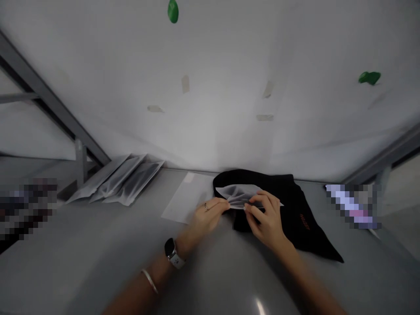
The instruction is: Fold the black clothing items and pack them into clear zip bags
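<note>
A translucent frosted bag [238,191] with something dark inside is held up between my two hands, its near edge toward me. My left hand [208,216], with a ring on one finger, pinches that edge at its left end. The fingers of my right hand [267,218] are closed on the same edge, right of the middle. Black cloth [295,218] with small reddish lettering lies on the table behind and to the right of the bag. A flat pale bag or sheet [187,197] lies left of the cloth, partly behind my left hand.
Several filled frosted bags [131,179] lie overlapping at the table's back left. A blurred-out device [352,208] lies at the right. The grey table [98,262] meets a white wall [213,87] at the back, with slanted metal frame bars [49,92] at both sides.
</note>
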A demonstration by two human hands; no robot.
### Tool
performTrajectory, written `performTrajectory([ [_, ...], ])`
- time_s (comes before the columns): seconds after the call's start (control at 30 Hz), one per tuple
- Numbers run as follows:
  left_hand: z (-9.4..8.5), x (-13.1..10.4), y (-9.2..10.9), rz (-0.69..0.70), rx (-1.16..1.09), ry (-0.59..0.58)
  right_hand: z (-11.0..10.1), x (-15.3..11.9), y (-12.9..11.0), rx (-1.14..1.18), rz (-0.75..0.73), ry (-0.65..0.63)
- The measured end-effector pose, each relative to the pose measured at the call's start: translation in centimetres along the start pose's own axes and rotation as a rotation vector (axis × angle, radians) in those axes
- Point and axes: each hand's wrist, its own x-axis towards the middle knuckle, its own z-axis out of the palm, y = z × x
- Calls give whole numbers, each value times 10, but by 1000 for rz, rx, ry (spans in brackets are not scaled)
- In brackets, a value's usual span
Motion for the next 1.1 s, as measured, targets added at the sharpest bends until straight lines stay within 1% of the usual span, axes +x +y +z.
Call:
performTrajectory([
  [0.1, -6, 9, 0, -16, 45, 94, -3, 3, 9, -28, 20, 26],
  [0.2, -10, 16, 2, -31, 71, 161, -6, 3, 15, -35, 29, 67],
  [0.37, -11, 20, 0, -74, 83, 232, -9, 1, 26, -22, 52, 73],
  [0.5, -12, 20, -3, -163, 71, 273, -12, -1, 37, 40, 92, 65],
  [0.6, -14, 20, -7, -249, 26, 301, -15, 0, 43, 85, 114, 39],
  [0.73, -16, 19, -14, -396, -105, 354, -22, 1, 51, 107, 126, -13],
  [0.8, -16, 18, -18, -447, -160, 375, -25, 2, 56, 111, 136, -35],
  [0.97, -14, 16, -23, -492, -218, 402, -31, 1, 66, 130, 164, -109],
  [1.1, -11, 14, -23, -472, -229, 422, -30, 1, 59, 159, 181, -100],
])
